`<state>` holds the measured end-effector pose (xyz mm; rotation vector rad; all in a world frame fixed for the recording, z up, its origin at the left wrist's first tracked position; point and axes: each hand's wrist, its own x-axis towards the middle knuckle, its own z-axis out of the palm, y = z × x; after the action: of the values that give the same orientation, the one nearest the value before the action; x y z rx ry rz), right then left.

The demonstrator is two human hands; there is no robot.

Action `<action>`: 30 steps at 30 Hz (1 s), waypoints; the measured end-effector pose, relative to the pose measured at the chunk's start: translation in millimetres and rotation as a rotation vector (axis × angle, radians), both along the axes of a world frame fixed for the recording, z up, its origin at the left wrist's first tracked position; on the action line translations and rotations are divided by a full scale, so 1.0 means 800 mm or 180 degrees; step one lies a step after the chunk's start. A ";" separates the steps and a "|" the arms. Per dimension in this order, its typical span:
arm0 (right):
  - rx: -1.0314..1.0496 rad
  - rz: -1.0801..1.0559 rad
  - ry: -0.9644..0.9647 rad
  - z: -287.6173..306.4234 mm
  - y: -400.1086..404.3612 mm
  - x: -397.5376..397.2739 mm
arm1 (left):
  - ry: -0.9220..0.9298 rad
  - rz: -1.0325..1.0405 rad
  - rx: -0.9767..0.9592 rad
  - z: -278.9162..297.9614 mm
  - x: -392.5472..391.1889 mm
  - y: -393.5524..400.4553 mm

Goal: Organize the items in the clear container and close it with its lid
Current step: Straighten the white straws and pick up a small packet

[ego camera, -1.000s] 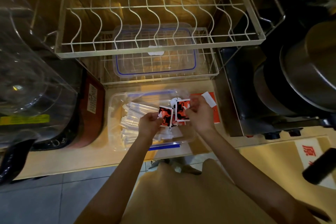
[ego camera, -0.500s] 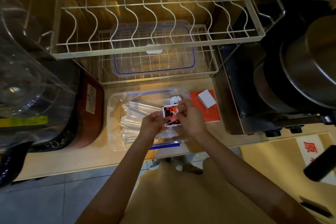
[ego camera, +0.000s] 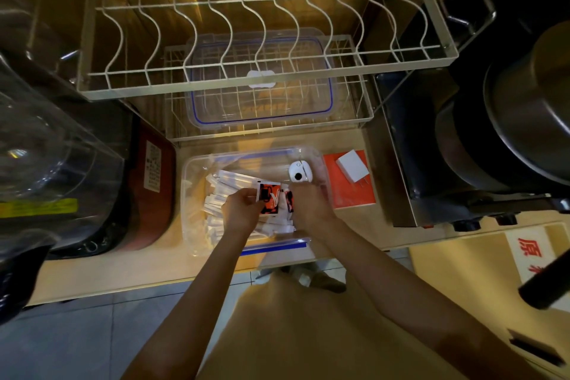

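Clearly the red-and-black sachets (ego camera: 269, 201) are light, limp and slick, pinched between the fingers of the left hand (ego camera: 240, 210) and right hand (ego camera: 310, 208) just above the clear container (ego camera: 197, 244). Hold them by the flat edges, I judge; the lid (ego camera: 320, 116) lies beyond the fingers in the wire rack (ego camera: 365, 120).

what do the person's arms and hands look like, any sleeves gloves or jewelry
Both arms are bare from the bottom of the picture to the wrist, with no sleeve in view. The left hand and the right hand wear no gloves. No watch, bracelet or ring shows on either, though the dim light and blur could hide something small.
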<state>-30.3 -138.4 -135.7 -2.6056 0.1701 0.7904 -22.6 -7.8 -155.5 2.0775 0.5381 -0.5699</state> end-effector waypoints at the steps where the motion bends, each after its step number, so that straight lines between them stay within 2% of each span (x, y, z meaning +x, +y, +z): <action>1: -0.0084 0.0108 -0.0014 -0.001 0.001 0.002 | 0.0011 -0.0039 0.0029 -0.001 0.000 0.000; 4: -0.0419 0.0592 0.0025 -0.001 0.000 0.005 | 0.0034 -0.0196 0.0095 -0.006 0.002 0.003; 7: -0.0480 0.0795 -0.0001 -0.003 0.000 0.005 | 0.0057 -0.0255 0.0140 -0.010 0.002 0.007; 14: -0.0459 0.0700 -0.0310 0.017 -0.005 0.019 | 0.0118 -0.0185 0.0103 -0.014 0.001 0.007; 16: -0.0092 0.0341 -0.0345 0.023 -0.010 0.026 | 0.0150 -0.0136 0.0049 -0.014 0.002 0.008; 18: 0.0679 -0.0292 -0.0287 0.027 -0.016 0.034 | 0.0209 0.0114 -0.0206 -0.011 0.002 0.010; 22: 0.1755 -0.1451 0.0137 0.029 -0.017 0.038 | 0.0491 0.0567 -0.1386 0.002 0.002 0.013; 26: 0.1791 -0.1751 -0.0100 0.021 -0.019 0.036 | 0.0598 0.0570 -0.2064 0.008 0.000 0.018; 30: 0.1875 -0.1803 -0.0154 0.015 -0.015 0.029 | 0.0657 0.0589 -0.2427 0.012 -0.003 0.022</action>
<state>-7.3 -150.1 -123.6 -1.8781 0.5414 0.4742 -25.0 9.6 -146.1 1.2446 0.5180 -0.7431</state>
